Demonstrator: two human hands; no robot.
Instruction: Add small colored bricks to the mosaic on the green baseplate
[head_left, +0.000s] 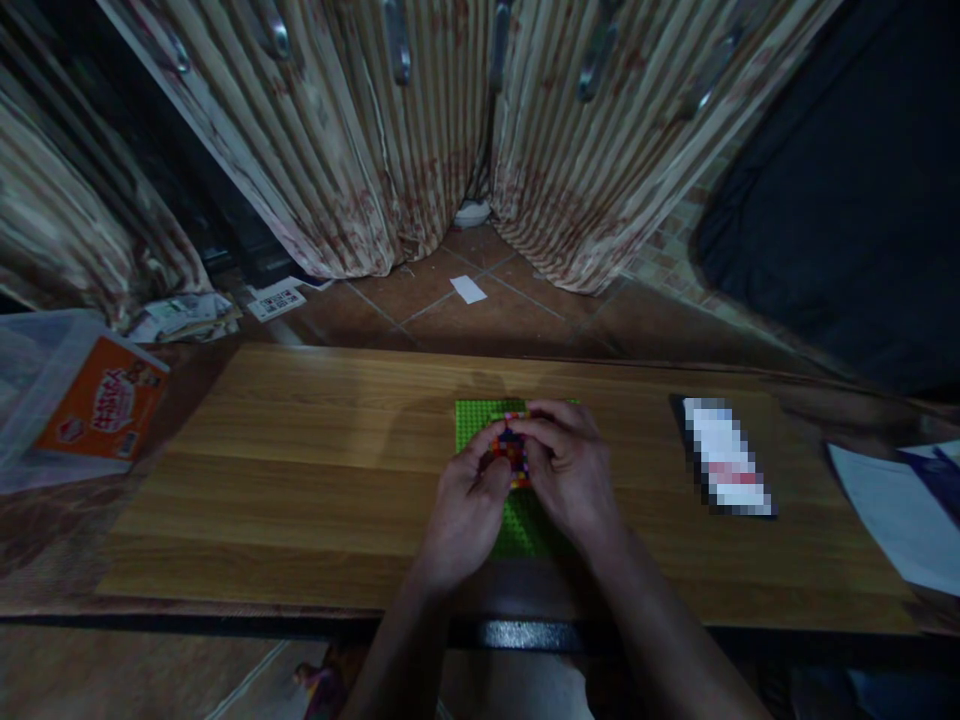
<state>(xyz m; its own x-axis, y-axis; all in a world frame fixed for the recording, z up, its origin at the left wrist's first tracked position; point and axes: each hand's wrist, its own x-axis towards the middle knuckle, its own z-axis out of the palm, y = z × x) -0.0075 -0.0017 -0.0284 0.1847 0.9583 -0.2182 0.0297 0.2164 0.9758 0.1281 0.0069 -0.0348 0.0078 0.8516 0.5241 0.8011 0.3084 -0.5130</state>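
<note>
Wooden worktop (300, 450) supports green baseplate (521, 530); left hand (469, 500) and right hand (576, 470) pinch multicoloured brick assembly (512, 443), seemingly part-built; remainder unclear.

blurred white Chinese characters (112, 400) on the orange label (94, 415) of a plastic box (52, 325), illegible black print (277, 303) on a paper (274, 292)

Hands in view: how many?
2: left hand and right hand, at either side of the small multicolored toy-brick build, over the green studded baseplate.

Patterned curtains (337, 150) and tiled floor (420, 312) suggest a room at home.
</note>
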